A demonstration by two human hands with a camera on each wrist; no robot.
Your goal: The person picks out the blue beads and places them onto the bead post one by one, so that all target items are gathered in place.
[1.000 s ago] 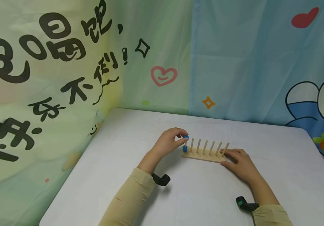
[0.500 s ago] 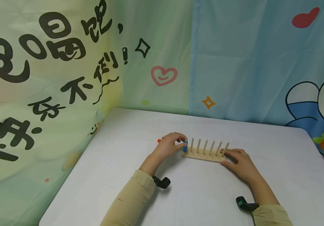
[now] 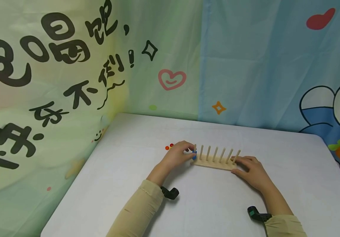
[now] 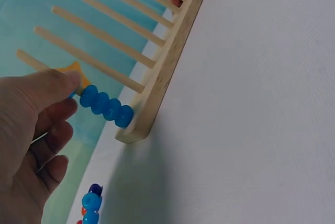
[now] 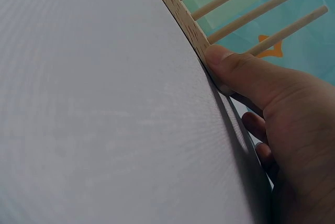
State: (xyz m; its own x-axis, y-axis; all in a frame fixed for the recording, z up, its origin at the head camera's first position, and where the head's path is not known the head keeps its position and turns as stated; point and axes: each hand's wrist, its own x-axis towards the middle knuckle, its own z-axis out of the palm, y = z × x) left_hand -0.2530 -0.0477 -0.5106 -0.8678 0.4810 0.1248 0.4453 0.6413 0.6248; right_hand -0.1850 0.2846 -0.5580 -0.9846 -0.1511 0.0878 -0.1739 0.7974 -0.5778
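Blue beads (image 4: 111,110) on end peg (image 4: 31,60)

Stack sits at foot of end peg, leftmost on wooden pegboard (image 3: 214,164), which rests on table (image 3: 211,204). Left hand (image 3: 176,153): fingers nearly closed, pinching another, mostly hidden blue bead above the stack. Right hand (image 3: 253,171): fingers closed round pegboard's right end. Coloured beads (image 3: 169,146) beside left hand.

Beads (image 4: 111,109) sit on the leftmost peg (image 4: 31,60) of the rack (image 3: 214,164), loose beads (image 4: 91,202) to its left.
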